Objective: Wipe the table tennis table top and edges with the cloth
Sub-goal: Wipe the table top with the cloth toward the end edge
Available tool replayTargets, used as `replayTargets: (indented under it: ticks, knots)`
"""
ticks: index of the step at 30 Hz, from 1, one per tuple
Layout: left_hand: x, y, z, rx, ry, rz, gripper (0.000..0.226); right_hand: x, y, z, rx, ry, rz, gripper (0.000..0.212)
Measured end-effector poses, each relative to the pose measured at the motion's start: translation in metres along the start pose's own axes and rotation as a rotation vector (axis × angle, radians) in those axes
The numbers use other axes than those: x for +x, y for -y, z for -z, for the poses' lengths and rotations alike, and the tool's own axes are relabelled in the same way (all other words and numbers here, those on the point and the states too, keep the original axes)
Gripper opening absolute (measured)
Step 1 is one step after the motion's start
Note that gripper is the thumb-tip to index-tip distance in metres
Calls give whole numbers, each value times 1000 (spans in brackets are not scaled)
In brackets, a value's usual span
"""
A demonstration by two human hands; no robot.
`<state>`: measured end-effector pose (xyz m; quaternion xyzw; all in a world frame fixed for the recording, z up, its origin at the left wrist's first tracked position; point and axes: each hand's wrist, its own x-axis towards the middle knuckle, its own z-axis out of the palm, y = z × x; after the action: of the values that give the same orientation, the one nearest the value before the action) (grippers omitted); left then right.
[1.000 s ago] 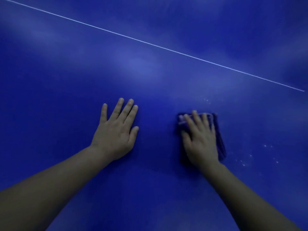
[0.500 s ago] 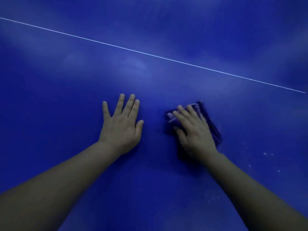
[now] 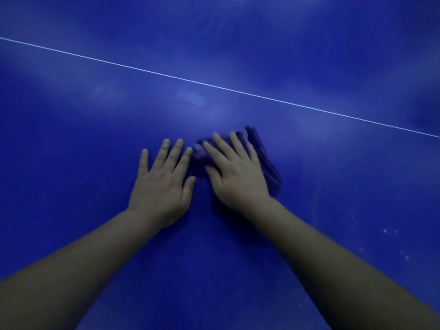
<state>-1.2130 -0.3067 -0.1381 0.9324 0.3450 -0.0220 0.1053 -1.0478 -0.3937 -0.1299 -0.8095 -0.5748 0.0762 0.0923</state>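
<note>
Pressing flat on the cloth [image 3: 264, 156], the right hand [image 3: 238, 177] has its fingers straight and spread; it does not clamp the fabric, it only pushes it down on the blue desk [image 3: 95, 139]. The left hand [image 3: 162, 186] lies beside the cloth, on its left, palm down on the bare surface, fingers also straight and holding nothing. Its fingertips are very near the left edge of the cloth, perhaps touching it; I cannot tell this for sure.

The cloth is dark, folded, and partly hidden under the right hand. It lies on the near side of the white line [image 3: 214, 85], not reaching it.

What could go wrong, in my judgement: because the grip on the cloth is only pressure from above, a fast stroke may let the fabric slide out or bunch up under the palm. The cloth may also run against the left hand, which is so close. Right of the cloth and nearer to the person, small white specks [image 3: 384, 231] are visible on the desk; if the strokes do not reach that side, they may be missed. No edge of the desk is in view, so the edges appear not yet reached.
</note>
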Motion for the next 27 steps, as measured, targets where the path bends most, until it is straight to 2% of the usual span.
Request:
replayTargets:
  ticks: [2, 4, 7, 9, 11, 13, 15, 18, 22, 27]
  knots:
    - [1, 0, 1, -13, 11, 9, 68, -35, -32, 8, -19, -3, 0, 53]
    - [1, 0, 1, -34, 32, 11, 68, -29, -67, 15, -48, 6, -86, 56]
    - [2, 0, 3, -44, 27, 11, 70, 43, -81, 24, -8, 6, -393, 56]
    - [1, -1, 2, -29, 30, 13, 71, 98, -73, 24, 44, 7, -517, 57]
    - [1, -4, 0, -15, 26, 17, 71, 130, -49, 18, 14, 32, -439, 57]
    - [2, -6, -3, 7, 12, 24, 72, 127, -18, 9, -34, 60, -235, 56]
    - [3, -9, -4, 21, 2, 34, 72, 86, -2, 5, -49, 54, -54, 54]
    - [1, -25, -6, -6, 12, 44, 74, 4, -28, 8, -6, 28, -13, 53]
    - [2, -57, -9, -56, 44, 37, 74, -48, -109, 27, -54, 6, -265, 61]
    - [8, -84, -13, -26, 50, 2, 75, 32, -159, 41, 15, -59, -643, 55]
